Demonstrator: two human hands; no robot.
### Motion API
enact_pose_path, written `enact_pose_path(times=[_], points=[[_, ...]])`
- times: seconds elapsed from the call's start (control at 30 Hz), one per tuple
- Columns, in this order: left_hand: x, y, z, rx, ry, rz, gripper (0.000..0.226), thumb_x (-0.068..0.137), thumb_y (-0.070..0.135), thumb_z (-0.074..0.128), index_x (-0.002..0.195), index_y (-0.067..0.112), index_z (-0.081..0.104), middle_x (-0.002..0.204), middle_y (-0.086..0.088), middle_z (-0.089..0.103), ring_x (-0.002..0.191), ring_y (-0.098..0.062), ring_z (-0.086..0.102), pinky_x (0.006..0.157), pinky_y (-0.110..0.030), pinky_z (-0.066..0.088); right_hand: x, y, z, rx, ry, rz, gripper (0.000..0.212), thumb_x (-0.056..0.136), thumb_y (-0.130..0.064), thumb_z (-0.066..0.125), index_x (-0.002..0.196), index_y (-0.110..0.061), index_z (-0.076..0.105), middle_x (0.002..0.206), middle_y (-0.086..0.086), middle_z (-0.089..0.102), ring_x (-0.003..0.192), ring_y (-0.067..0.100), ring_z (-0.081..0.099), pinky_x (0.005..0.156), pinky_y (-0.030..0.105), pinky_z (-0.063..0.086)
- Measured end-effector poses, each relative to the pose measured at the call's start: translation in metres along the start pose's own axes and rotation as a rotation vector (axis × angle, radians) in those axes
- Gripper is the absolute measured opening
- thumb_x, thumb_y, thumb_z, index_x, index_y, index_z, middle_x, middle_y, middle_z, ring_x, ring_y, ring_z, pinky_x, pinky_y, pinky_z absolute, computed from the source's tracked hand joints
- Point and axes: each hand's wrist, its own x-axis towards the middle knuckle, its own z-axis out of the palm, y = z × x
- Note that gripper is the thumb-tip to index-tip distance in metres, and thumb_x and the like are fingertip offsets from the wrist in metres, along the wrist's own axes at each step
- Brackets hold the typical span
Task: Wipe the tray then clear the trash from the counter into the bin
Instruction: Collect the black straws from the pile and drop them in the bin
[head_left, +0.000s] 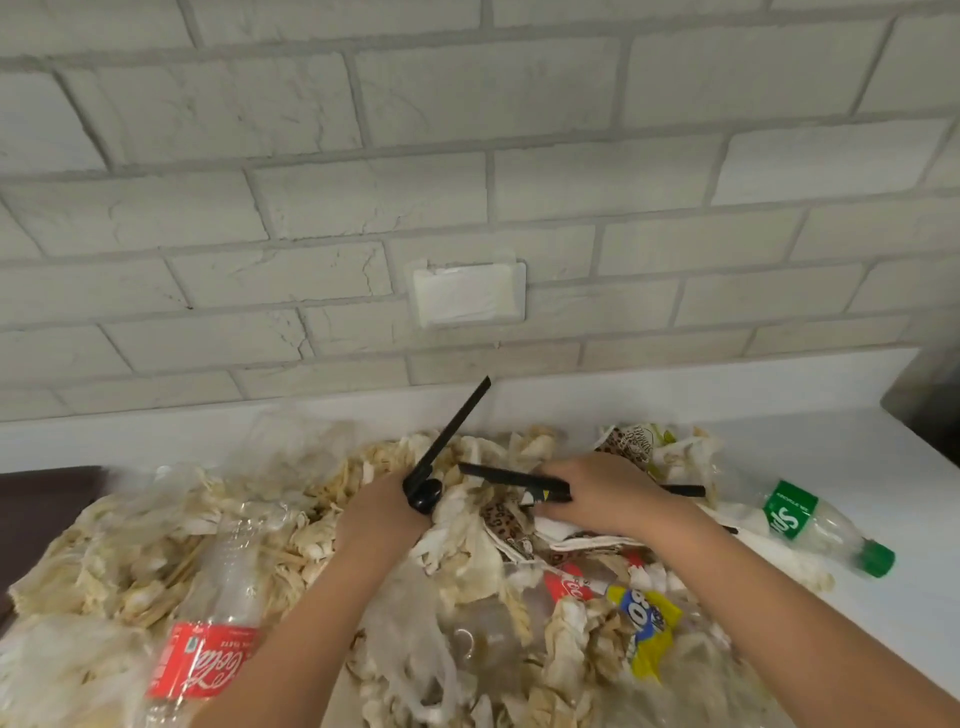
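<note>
Grey-white brick wall behind, taped-over wall plate (467, 293) on it. White table (872, 462) below, smooth and glossy.

- Left hand (382, 512): fingers curled tight round a black plastic spoon (447, 441). The round bowl sits at the knuckles and the straight handle angles up and away.
- Right hand (602, 499): fingers (563, 473) closed over a black flat utensil (511, 478), a thin rigid strip pointing at the left fingers. Can't tell its type.
- Trash heap (156, 551): directly under and around both sets of fingers. Crumpled, stained paper napkins, thin clear film and leopard-print paper.
- Coca-Cola bottle (218, 613): clear ribbed plastic with a red label, lying left of the left fingers and nearer the camera.
- Sprite bottle (815, 525): green cap, lying on its side right of the right fingers.
- Yellow-blue wrapper (647, 629): crinkled, lying nearer the camera than the right fingers.
</note>
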Motion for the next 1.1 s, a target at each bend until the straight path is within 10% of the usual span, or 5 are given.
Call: enact_pose_path(times=[0.5,0.67,0.73,0.87,1.1], points=[[-0.081,-0.003,0.004,0.234,-0.017,0.499,0.031,0.087,0.036,0.056,0.117,0.034,0.051,0.11,0.009,0.057,0.097,-0.019,0.06,0.078,-0.032,0.048,-0.054,0.001,0.004,-0.153,0.046,-0.149,0.049,0.091,-0.029,0.056,0.129,-0.058,0.042,0.146,-0.025,0.035,0.121,0.001,0.05,0.089,0.012,0.039],[-0.1,-0.009,0.018,0.276,0.049,0.683,0.036,0.072,0.036,0.07,0.102,0.031,0.051,0.094,0.008,0.058,0.067,-0.018,0.065,0.054,-0.025,0.051,-0.067,0.009,-0.012,-0.212,0.09,0.002,0.071,0.081,-0.026,0.069,0.126,-0.063,0.03,0.149,-0.028,0.007,0.09,-0.009,0.061,0.049,0.004,0.028],[-0.105,-0.009,0.02,0.325,0.076,0.722,0.048,0.055,0.042,0.08,0.091,0.035,0.05,0.079,0.013,0.055,0.045,-0.008,0.056,0.037,-0.016,0.039,-0.082,0.023,-0.012,-0.117,0.182,0.091,0.058,0.074,-0.026,0.077,0.117,-0.054,0.053,0.145,-0.02,0.034,0.07,-0.007,0.063,0.05,0.005,0.037],[-0.105,0.004,0.001,0.182,0.219,0.592,0.042,0.069,0.033,0.074,0.106,0.029,0.056,0.094,0.005,0.059,0.062,-0.018,0.063,0.052,-0.025,0.05,-0.092,0.098,0.03,0.037,0.448,0.059,0.028,0.078,-0.062,0.057,0.104,-0.067,0.049,0.111,-0.035,0.049,0.095,0.013,0.062,0.074,0.03,0.05],[-0.059,0.001,-0.056,-0.012,0.049,0.225,0.065,0.072,0.047,0.073,0.131,0.032,0.049,0.111,-0.001,0.062,0.097,-0.023,0.063,0.075,-0.03,0.05,-0.114,0.012,0.004,0.086,0.353,0.271,0.026,0.076,-0.05,0.068,0.098,-0.037,0.07,0.087,-0.003,0.069,0.066,0.022,0.064,0.055,0.032,0.05]])
